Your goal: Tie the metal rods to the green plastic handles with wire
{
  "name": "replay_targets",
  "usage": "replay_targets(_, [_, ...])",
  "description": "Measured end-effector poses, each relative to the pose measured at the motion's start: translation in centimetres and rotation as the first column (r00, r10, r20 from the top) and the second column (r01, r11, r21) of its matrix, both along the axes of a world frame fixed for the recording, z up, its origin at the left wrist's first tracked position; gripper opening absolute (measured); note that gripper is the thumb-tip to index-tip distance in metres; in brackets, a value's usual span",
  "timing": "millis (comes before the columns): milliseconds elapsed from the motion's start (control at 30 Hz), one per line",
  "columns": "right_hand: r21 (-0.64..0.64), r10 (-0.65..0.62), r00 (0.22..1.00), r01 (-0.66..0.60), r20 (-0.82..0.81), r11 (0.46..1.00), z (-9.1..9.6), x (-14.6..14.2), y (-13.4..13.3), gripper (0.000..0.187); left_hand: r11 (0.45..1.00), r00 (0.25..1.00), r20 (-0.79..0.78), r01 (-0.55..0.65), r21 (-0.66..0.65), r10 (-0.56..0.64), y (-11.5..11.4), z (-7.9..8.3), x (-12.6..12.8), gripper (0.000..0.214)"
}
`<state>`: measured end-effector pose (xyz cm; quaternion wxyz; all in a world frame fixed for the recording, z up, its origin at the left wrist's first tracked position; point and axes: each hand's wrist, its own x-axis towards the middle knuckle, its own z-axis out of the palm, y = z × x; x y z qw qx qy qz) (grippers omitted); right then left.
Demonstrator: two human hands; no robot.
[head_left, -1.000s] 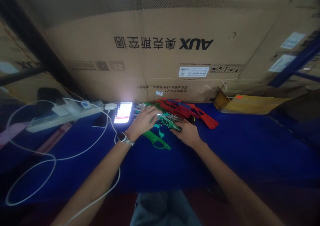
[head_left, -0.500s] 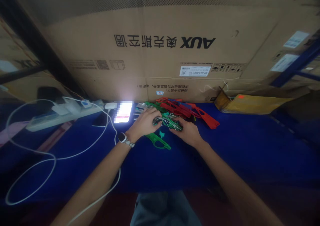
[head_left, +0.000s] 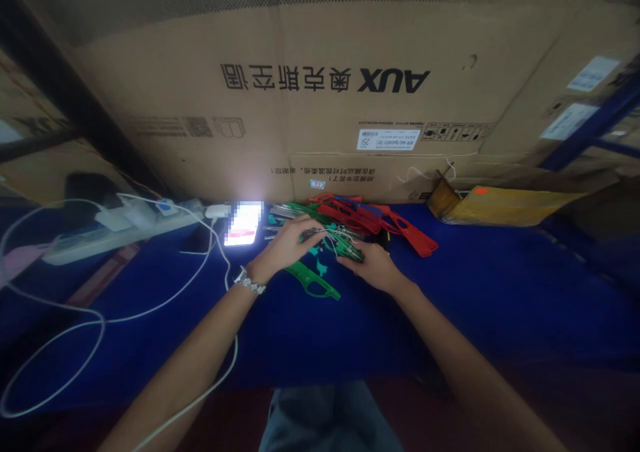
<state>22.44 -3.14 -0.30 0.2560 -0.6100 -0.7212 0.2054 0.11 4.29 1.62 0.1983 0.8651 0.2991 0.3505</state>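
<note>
A: What does the right hand (head_left: pixel 375 262) have?
B: Its fingers and thumb are closed around the near end of a green casing (head_left: pixel 350 250), which slants from that hand toward the left hand (head_left: pixel 295 239).
A: And the left hand?
B: Its fingertips are curled in at the far end of that casing, beside thin white wires (head_left: pixel 330 234). There is something dark under them, but I can't tell whether they grip it.
A: What lies closest to the hands?
B: Just below the left hand, toward the person, a flat green piece with an oval opening (head_left: pixel 313 284) rests on the blue cloth (head_left: pixel 310 345). Small teal bits (head_left: pixel 321 267) lie between the two hands, on the near side.
A: Beyond them?
B: A heap of red casings (head_left: pixel 350 211) sits past both hands, its last one pointing out beyond the right hand. Silvery rods (head_left: pixel 283 210) lie beyond and left of the left hand.
A: Anything farther out?
B: A lit phone (head_left: pixel 244 225) is left of the left hand, with a power strip (head_left: pixel 125 235) farther that way. A yellow package (head_left: pixel 510 207) lies well to the right of the right hand.
</note>
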Motion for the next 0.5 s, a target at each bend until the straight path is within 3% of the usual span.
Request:
replay_targets(167, [-0.053, 0.108, 0.971, -0.122, -0.213, 0.991, -0.4, 0.1, 0.1, 0.037, 0.995, 0.996, 0.092, 0.026, -0.098, -0.017, -0.4, 0.1, 0.7, 0.018])
replay_targets(333, [-0.045, 0.153, 0.943, -0.173, -0.294, 0.984, -0.8, 0.0, 0.2, 0.043, 0.966, 0.979, 0.195, -0.001, -0.260, 0.054, -0.4, 0.0, 1.4, 0.023])
replay_targets(500, [-0.068, 0.150, 0.922, -0.186, -0.358, 0.980, -1.0, 0.1, 0.3, 0.043, 0.942, 0.970, 0.229, 0.004, -0.334, 0.077, -0.4, 0.3, 1.5, 0.025])
